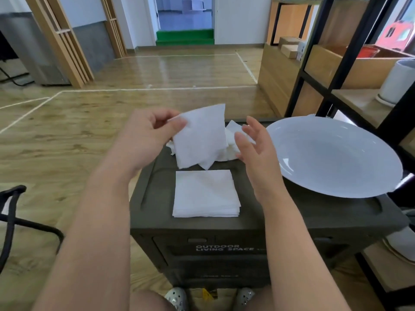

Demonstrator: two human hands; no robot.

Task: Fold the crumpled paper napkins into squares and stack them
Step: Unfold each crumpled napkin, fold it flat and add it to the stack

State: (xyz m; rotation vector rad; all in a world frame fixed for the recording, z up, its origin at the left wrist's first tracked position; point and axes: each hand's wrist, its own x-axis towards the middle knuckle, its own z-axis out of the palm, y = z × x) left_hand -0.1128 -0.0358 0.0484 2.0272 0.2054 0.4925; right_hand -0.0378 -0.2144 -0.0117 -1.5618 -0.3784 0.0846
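Observation:
My left hand [148,133] pinches the upper left corner of a folded white napkin [202,135] and holds it upright above the dark storage box [280,212]. My right hand [256,144] hovers just right of that napkin, fingers straight and spread, holding nothing. A neat stack of folded square napkins [205,194] lies on the box lid in front of me. Behind the held napkin a small heap of crumpled napkins [231,140] rests on the far part of the lid, partly hidden.
A large white plate [336,153] sits on the right side of the box lid, overhanging its edge. A black-framed wooden shelf [318,63] stands at the right with a white pot. A black chair frame [13,212] is at the left. Wooden floor lies beyond.

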